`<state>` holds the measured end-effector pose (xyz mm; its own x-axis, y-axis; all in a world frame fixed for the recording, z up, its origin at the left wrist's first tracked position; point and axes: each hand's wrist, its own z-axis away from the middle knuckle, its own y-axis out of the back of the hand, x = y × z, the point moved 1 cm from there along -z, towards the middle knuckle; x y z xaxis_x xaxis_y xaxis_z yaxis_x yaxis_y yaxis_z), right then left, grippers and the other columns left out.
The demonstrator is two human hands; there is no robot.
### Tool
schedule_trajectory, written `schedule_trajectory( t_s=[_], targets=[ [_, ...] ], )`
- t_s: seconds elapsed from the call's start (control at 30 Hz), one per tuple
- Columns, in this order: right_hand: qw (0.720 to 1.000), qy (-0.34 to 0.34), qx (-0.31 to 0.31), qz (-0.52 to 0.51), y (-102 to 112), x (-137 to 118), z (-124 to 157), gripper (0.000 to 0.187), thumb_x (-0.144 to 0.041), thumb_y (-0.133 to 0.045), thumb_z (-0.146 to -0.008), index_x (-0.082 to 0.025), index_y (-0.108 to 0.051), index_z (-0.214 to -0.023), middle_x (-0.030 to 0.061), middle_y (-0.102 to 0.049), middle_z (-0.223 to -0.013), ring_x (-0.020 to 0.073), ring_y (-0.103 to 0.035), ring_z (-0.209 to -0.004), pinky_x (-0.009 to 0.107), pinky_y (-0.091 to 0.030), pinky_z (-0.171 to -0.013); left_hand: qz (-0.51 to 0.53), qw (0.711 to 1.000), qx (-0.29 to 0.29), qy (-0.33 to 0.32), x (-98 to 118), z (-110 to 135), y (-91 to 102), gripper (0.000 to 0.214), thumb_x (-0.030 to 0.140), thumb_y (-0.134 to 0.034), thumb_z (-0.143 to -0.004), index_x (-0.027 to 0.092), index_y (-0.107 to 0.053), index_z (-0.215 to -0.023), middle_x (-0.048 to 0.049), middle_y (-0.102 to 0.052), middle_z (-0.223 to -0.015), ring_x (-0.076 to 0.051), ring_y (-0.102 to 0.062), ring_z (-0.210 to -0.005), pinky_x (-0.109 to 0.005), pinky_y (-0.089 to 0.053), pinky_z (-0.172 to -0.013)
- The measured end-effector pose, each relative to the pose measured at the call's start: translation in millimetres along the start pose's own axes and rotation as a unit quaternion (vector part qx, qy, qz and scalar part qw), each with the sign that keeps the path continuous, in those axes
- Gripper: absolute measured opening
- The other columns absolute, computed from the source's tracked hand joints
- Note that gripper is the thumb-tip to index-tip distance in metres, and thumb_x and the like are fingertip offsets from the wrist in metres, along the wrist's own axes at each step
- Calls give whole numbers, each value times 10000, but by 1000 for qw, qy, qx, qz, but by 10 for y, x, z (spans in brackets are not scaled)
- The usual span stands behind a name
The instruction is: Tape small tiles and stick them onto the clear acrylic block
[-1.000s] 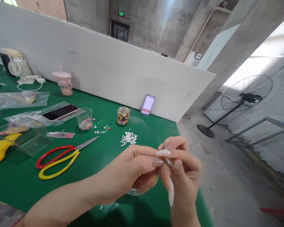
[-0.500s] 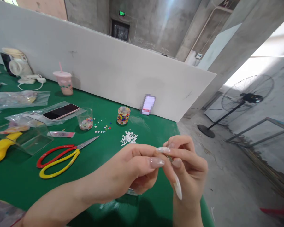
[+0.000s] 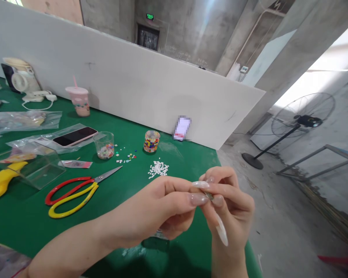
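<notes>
My left hand (image 3: 171,204) and my right hand (image 3: 230,200) meet above the front of the table, fingertips touching. Both are closed in a pinch around a tiny dark, shiny piece (image 3: 209,195), mostly covered by fingers and long nails, so its kind is unclear. Under my left hand a clear, glassy object (image 3: 161,234) shows only in part. Just beyond the hands lies a pile of small white tiles (image 3: 158,168). Behind it stands a small round jar (image 3: 151,142) covered in coloured mosaic tiles.
Red-and-yellow-handled scissors (image 3: 84,189) lie left on the green table (image 3: 127,135). Near them are a clear cup (image 3: 104,146) of tile pieces, loose coloured tiles, a phone (image 3: 75,136), a clear box (image 3: 43,170) and a pink tumbler (image 3: 79,101). A white panel (image 3: 127,81) borders the back.
My left thumb has slid slightly right, toward my right fingertips, and a left finger with a long nail has shifted a little right and down. The things on the table stay put.
</notes>
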<state>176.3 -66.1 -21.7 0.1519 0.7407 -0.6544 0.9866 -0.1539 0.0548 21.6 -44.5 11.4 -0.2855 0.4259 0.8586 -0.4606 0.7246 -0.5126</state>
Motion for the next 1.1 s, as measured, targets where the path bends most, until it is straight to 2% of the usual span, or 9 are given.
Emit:
schedule_trajectory(
  t_s=[0.13,0.37,0.6,0.83,1.1],
  targets=[
    [1000,4,-3,1,1,-10,-1,173,-301,-634,-938,-347,-780,-1019,9,-565,-861,135,-582,-746,291,-508,-603,6,1000,-2,3,9,-4,-9,287,265,-501,-912,171,-470,-643,94,-346,-441,-47,-222,-390,-207,-150,-392],
    [1000,-9,-2,-10,-7,-22,-1,177,-307,-624,-945,-343,-780,-1021,5,-557,-854,128,-575,-743,288,-494,-606,2,1000,3,0,20,12,-18,297,263,-483,-919,176,-444,-638,90,-354,-450,-47,-226,-400,-208,-157,-406],
    [1000,-14,8,-11,-16,-17,15,172,-304,-633,-940,-342,-782,-1016,2,-560,-856,120,-581,-740,276,-500,-611,-7,1000,1,-3,25,9,-13,270,254,-478,-927,169,-484,-671,89,-359,-459,-51,-231,-409,-207,-163,-408],
    [996,-67,32,-51,-73,-44,26,142,-358,-651,-919,-374,-790,-938,5,-547,-842,125,-590,-704,260,-496,-525,-30,999,1,-19,17,36,-8,271,263,-470,-976,139,-592,-769,91,-372,-488,-42,-236,-421,-186,-175,-403],
    [994,-76,45,-64,-112,-88,32,135,-376,-657,-911,-378,-792,-916,10,-539,-841,138,-600,-753,265,-509,-554,-2,1000,-10,-21,-3,79,-16,272,251,-474,-1004,135,-646,-828,91,-356,-493,-39,-230,-422,-186,-169,-408]
  ],
)
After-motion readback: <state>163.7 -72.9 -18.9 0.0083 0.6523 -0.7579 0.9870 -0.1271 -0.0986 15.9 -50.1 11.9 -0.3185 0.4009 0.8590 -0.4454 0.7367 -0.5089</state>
